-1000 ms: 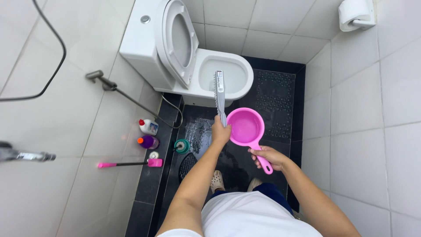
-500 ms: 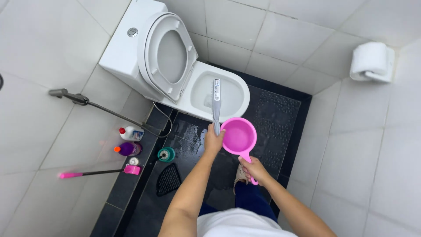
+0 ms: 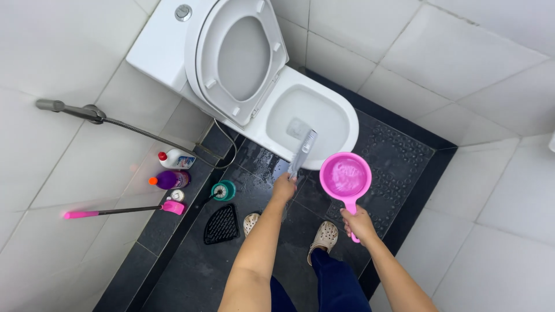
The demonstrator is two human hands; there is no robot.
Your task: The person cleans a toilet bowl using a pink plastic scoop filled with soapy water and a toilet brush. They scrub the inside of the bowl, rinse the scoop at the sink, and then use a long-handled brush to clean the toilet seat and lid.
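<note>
My left hand [image 3: 282, 189] grips the handle of a grey toilet brush [image 3: 303, 149], whose head points into the bowl of the white toilet [image 3: 341, 145]. The toilet's seat and lid [image 3: 237, 58] are raised against the cistern. My right hand [image 3: 359, 222] holds a pink water dipper [image 3: 346, 175] by its handle, level, just right of the bowl's front rim. The dipper's inside looks wet.
Along the left ledge stand a white bottle with a red cap [image 3: 176, 158], a purple bottle [image 3: 167, 179], a teal brush holder [image 3: 223, 189] and a pink-handled brush [image 3: 121, 210]. A black triangular drain cover [image 3: 222, 224] lies on the wet dark floor. A spray hose [image 3: 87, 112] hangs on the left wall.
The view has swung closer to the toilet. The brush head has moved over the bowl, and the dipper has shifted to the right of it.
</note>
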